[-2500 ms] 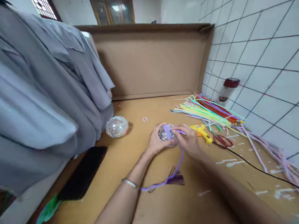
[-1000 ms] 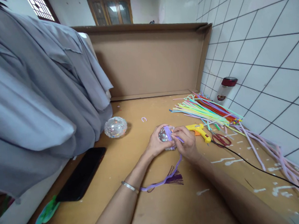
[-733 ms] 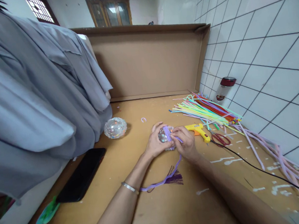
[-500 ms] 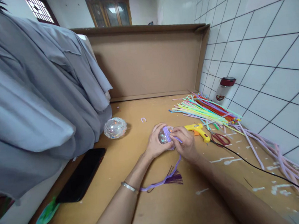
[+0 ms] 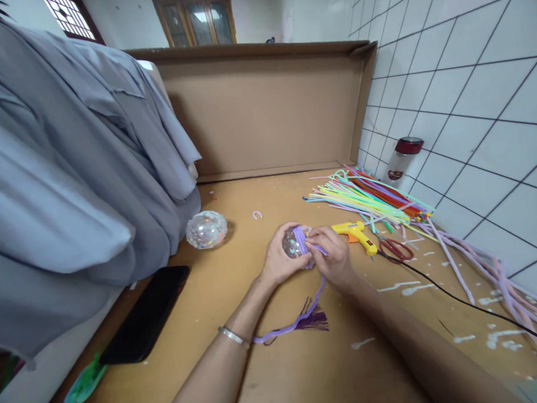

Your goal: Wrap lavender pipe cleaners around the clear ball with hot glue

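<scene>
A small clear ball [image 5: 291, 243] with purple strips across it is held in my left hand [image 5: 278, 259], fingers curved round its far side and thumb at its near side. My right hand [image 5: 333, 260] pinches a purple pipe cleaner [image 5: 320, 249] against the ball's right side. Another length of purple pipe cleaner [image 5: 281, 332] hangs from below the ball and curves left over the table towards my left wrist. Beside it lies a dark purple tassel [image 5: 315, 319]. My fingers hide part of the ball.
A yellow glue gun [image 5: 358, 237] with a black cord and red-handled scissors [image 5: 396, 249] lie right of my hands. Beyond are colourful pipe cleaners [image 5: 367, 197] and a jar [image 5: 402, 158]. Leftward are a second clear ball [image 5: 207, 229], a black phone [image 5: 146, 316] and grey cloth [image 5: 78, 150].
</scene>
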`<action>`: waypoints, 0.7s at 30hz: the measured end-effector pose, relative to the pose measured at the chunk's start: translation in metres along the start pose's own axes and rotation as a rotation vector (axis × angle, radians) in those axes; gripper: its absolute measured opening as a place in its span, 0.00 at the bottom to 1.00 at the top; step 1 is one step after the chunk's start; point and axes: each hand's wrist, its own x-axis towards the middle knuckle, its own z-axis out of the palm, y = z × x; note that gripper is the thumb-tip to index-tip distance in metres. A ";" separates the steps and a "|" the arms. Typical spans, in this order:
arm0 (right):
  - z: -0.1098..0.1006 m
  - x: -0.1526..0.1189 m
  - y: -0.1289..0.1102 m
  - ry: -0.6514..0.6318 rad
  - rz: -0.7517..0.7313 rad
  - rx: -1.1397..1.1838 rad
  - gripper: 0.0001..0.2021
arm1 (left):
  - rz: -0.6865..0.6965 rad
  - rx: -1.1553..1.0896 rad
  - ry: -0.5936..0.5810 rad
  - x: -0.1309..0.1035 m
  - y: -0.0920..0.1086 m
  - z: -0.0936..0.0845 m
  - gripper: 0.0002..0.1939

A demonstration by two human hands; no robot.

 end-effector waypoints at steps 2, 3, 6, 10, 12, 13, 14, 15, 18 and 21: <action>0.000 0.000 0.000 -0.008 0.012 0.001 0.07 | -0.011 0.000 0.005 0.000 0.000 0.000 0.32; 0.000 0.000 0.000 -0.010 0.016 0.001 0.07 | -0.014 -0.002 0.003 0.000 0.000 0.000 0.32; -0.001 0.001 -0.001 -0.008 0.020 0.001 0.08 | 0.002 -0.014 -0.004 0.001 -0.001 0.000 0.31; -0.001 0.001 -0.002 -0.010 0.014 -0.003 0.07 | 0.053 -0.028 -0.003 0.001 -0.003 0.001 0.29; -0.001 0.001 -0.001 -0.006 0.009 -0.001 0.07 | 0.065 -0.028 0.003 0.001 -0.004 0.001 0.29; -0.001 0.001 -0.001 -0.003 0.010 -0.001 0.07 | 0.071 -0.025 0.005 0.001 -0.004 0.001 0.28; -0.001 0.001 -0.001 -0.001 0.012 -0.002 0.07 | 0.077 -0.022 0.006 0.001 -0.005 0.001 0.28; -0.001 0.001 -0.001 -0.002 0.015 -0.002 0.07 | 0.084 -0.019 0.007 0.001 -0.005 0.001 0.27; 0.000 0.000 -0.001 -0.003 0.023 0.001 0.07 | 0.101 -0.019 0.003 0.002 -0.006 0.001 0.26; 0.000 0.000 -0.001 -0.001 0.030 0.006 0.07 | 0.113 -0.016 -0.011 0.002 -0.008 0.000 0.25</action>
